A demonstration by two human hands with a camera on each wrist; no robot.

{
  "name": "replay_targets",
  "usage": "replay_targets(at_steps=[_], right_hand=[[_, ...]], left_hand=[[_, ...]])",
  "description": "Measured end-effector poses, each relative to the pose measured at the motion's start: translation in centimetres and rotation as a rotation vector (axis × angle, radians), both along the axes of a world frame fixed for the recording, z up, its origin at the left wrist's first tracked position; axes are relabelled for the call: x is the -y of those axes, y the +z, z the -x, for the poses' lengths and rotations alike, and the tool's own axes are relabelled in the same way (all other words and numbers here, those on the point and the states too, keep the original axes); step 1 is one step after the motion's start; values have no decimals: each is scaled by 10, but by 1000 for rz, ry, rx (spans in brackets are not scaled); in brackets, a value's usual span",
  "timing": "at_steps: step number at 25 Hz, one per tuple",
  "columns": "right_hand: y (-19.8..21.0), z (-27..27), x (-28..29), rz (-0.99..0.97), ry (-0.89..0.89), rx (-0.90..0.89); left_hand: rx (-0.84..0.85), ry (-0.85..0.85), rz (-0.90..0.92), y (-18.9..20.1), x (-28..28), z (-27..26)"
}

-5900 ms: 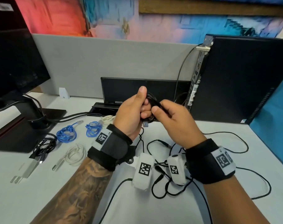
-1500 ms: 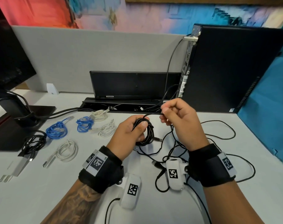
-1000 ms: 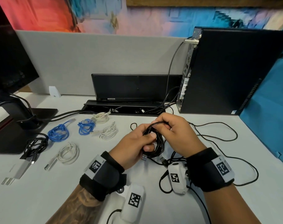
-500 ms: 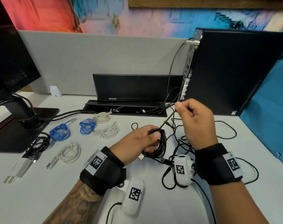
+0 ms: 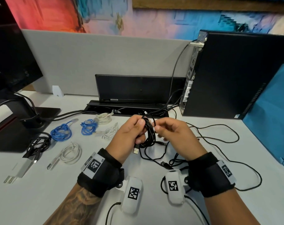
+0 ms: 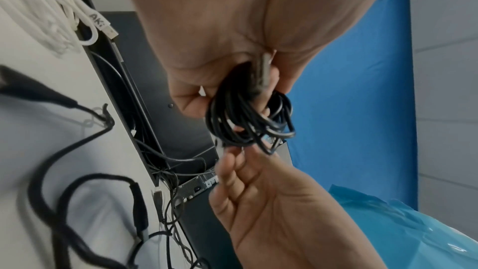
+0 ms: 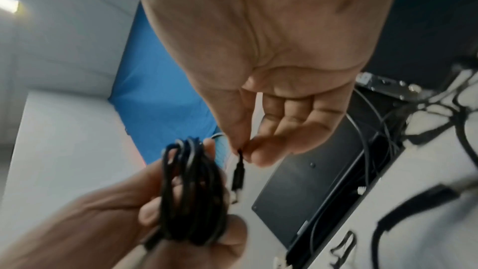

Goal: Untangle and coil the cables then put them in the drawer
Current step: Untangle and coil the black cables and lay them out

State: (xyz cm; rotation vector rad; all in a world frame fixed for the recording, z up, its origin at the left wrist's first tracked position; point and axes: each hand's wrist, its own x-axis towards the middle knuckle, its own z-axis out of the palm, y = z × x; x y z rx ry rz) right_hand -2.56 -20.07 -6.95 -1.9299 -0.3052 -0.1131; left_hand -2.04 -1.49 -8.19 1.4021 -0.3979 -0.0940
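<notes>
Matt black rubbery cable coil [image 5: 149,132], shiny metal plug [image 5: 136,150], smooth pale desk [image 5: 40,189].

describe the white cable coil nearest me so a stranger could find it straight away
Start at the monitor stand on the desk's left. Just right of the black cable bundle lies the white coil, nearest the desk's front edge. Unlike the other white coils, it has a silver plug pointing toward you.
</notes>
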Motion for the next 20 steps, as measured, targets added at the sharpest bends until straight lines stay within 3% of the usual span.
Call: replay_targets(at_steps=[4,8,14,20], right_hand=[[4,0,-4,-215,33,-151],[1,-1,-9,-253,59,-210],[-2,4,-16,-219,208,-157],[2,13,-27,-277,99,-31]], left_hand=[[3,20,-92,-2,1,1],[-31,-4,-99,-5,4,3],[-77,53,-5,-10,3,-2],[-119,47,81,-9,10,2]])
